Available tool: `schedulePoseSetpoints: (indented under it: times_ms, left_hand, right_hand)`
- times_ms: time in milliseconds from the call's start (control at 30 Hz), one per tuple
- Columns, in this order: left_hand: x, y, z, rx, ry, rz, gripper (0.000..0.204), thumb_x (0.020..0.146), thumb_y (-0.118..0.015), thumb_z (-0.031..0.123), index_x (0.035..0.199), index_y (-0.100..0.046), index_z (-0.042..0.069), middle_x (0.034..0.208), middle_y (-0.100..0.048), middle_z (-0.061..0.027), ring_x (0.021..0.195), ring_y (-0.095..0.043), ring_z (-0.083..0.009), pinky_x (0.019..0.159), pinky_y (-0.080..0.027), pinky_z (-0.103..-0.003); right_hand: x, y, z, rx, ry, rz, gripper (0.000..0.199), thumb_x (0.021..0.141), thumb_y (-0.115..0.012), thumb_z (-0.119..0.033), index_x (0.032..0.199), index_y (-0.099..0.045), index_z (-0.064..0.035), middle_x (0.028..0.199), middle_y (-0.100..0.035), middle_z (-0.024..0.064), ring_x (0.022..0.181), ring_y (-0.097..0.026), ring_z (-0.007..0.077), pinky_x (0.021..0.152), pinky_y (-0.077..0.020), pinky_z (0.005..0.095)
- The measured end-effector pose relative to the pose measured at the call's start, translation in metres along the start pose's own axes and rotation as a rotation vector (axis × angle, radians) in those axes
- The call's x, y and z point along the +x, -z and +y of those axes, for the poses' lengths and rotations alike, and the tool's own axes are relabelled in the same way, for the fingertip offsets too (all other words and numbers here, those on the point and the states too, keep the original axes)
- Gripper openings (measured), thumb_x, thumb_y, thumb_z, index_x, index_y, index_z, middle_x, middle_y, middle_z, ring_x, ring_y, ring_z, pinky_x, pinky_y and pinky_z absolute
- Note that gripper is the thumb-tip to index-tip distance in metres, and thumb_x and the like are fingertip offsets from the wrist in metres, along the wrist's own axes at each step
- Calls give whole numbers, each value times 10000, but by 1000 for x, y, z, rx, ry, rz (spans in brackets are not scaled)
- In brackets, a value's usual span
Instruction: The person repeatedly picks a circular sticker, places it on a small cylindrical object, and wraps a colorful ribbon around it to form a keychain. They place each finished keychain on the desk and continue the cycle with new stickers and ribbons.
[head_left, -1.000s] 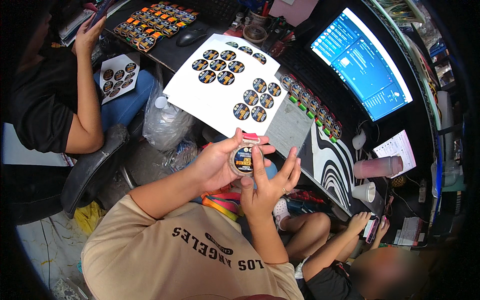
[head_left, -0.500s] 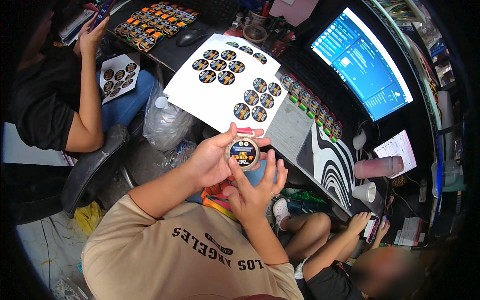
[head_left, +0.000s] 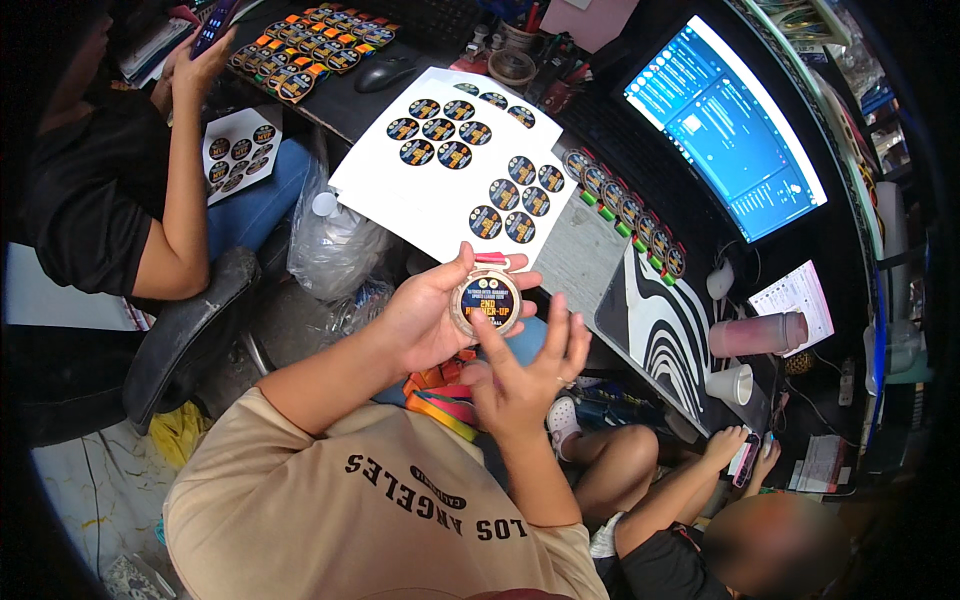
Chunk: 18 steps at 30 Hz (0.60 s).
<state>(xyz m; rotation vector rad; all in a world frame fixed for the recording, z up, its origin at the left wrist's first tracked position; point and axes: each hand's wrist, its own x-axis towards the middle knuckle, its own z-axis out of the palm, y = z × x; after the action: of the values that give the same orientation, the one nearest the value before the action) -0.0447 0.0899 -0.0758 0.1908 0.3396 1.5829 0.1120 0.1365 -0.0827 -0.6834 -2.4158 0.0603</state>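
My left hand (head_left: 428,308) holds a round medal (head_left: 490,292), its metallic rim around a dark sticker with gold and white print. The medal rests face up across my fingers, and a red ribbon runs through the loop at its top. The index fingertip of my right hand (head_left: 525,378) touches the lower part of the sticker; the other fingers are spread apart. Below my hands lies a bundle of multicoloured ribbon (head_left: 442,402). Beyond them, on the desk, white sheets (head_left: 365,185) carry several round dark stickers.
Rows of medals lie at the far left (head_left: 320,45) and beside the monitor (head_left: 625,205). A mouse (head_left: 385,72), pink tumbler (head_left: 757,335) and white cup (head_left: 730,383) stand on the desk. One person sits at left with a phone (head_left: 213,28), another at lower right (head_left: 640,535).
My right hand has shifted slightly down and right, its fingers spread wider, while the index finger has slid across the sticker. The left hand still holds the medal. The person at left raised the phone slightly.
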Motion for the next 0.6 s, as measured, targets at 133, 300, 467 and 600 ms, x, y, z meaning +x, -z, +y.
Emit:
schedulePoseSetpoints:
  times_ms: [133,300,467,600]
  left_hand:
    - [1,0,-4,20,-5,10,594,1021,-257,463,1406,-358,23,1357,-490,-184,1152,-567,-316,988,-470,-441]
    - [2,-4,-9,-39,10,37,583,1028,-229,452,1386,-387,21,1339,-504,-181,1153,-566,-314,987,-472,-434]
    - [1,-5,-8,25,3,19,580,1028,-238,450,1383,-391,17,1329,-510,-181,1192,-536,-304,1010,-459,-432]
    - [3,-5,-12,12,20,86,578,1027,-246,450,1386,-389,19,1327,-515,-173,1190,-540,-302,1006,-461,-432]
  right_hand:
    - [2,2,7,9,-66,55,452,775,-651,-529,1192,-661,-354,1467,-320,221,1348,-191,412,1093,-118,583]
    - [-1,-3,-6,-22,36,16,478,792,-614,-583,1195,-662,-330,1472,-314,228,1355,-181,414,1097,-99,571]
    - [5,2,6,53,-138,75,455,813,-626,-527,1222,-647,-331,1481,-311,227,1352,-185,416,1100,-87,570]
    - [-3,-2,-11,-50,29,-12,414,830,-585,-446,1200,-674,-283,1469,-296,295,1318,-253,453,1093,-149,526]
